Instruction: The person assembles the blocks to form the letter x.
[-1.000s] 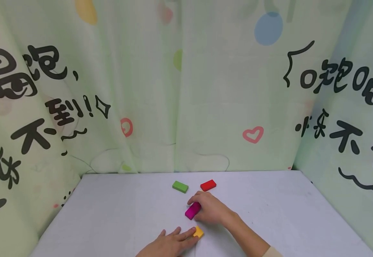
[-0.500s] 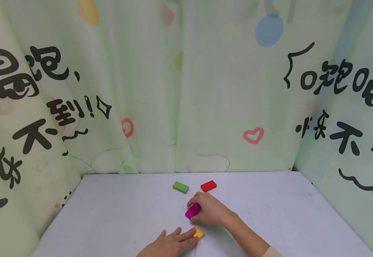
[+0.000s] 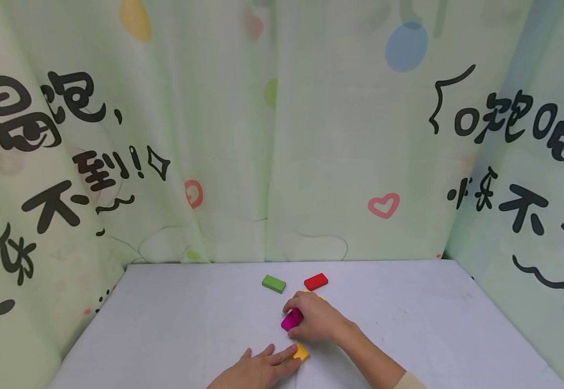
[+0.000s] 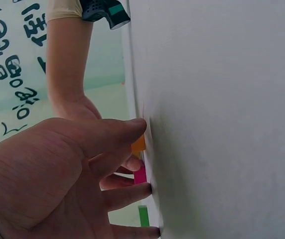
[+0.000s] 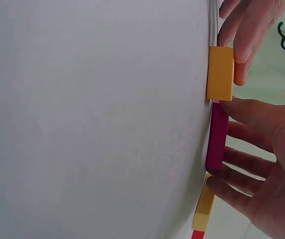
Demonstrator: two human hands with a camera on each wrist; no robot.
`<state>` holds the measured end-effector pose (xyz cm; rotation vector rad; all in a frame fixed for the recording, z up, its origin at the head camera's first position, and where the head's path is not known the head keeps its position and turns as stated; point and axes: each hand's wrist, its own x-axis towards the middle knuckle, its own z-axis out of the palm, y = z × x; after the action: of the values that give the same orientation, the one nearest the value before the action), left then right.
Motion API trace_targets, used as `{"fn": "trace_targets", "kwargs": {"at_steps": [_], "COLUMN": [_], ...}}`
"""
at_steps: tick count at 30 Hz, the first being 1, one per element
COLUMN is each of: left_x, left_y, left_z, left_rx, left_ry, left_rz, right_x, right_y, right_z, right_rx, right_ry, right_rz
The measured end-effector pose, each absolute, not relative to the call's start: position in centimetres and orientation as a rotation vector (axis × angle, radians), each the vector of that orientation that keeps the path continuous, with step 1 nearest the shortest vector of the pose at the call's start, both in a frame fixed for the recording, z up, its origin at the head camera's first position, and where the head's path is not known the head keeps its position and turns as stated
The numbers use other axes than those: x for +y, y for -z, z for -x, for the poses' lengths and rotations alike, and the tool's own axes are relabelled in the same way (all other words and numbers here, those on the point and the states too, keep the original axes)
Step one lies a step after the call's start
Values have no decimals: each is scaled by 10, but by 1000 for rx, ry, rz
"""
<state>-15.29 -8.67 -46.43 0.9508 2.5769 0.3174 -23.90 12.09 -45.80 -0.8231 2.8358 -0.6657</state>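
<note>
My right hand [image 3: 318, 317] grips a magenta block [image 3: 291, 320] lying on the white table, thumb at its near end and fingers along its far side. The same magenta block [image 5: 217, 137] shows between thumb and fingers in the right wrist view. My left hand [image 3: 260, 370] lies with fingers spread, its fingertips touching an orange block [image 3: 301, 353] closer to me. The orange block [image 5: 220, 73] stands near the magenta one's end in the right wrist view. A pale yellow block [image 5: 204, 204] sits by my right fingertips, mostly hidden behind the hand in the head view.
A green block [image 3: 274, 283] and a red block [image 3: 316, 281] lie farther back on the white table [image 3: 165, 324]. Printed curtains [image 3: 321, 135] hang around its back and sides.
The right thumb has slid toward the near end of the magenta block. A sliver of the yellow block now shows behind the right hand. The left hand stays put.
</note>
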Motion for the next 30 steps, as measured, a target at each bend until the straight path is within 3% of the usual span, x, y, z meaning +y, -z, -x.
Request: {"fn": "trace_targets", "kwargs": {"at_steps": [14, 30], "left_x": [-84, -86], "left_y": [465, 464], "left_z": [156, 152], "left_rx": [2551, 2577], "left_ry": [-312, -327], "left_rz": [-913, -931], "right_x": [118, 121], "right_y": [457, 457], "right_z": [236, 237], "right_rx": [2834, 2847], "right_ry": [676, 668], "right_rz": [742, 823]}}
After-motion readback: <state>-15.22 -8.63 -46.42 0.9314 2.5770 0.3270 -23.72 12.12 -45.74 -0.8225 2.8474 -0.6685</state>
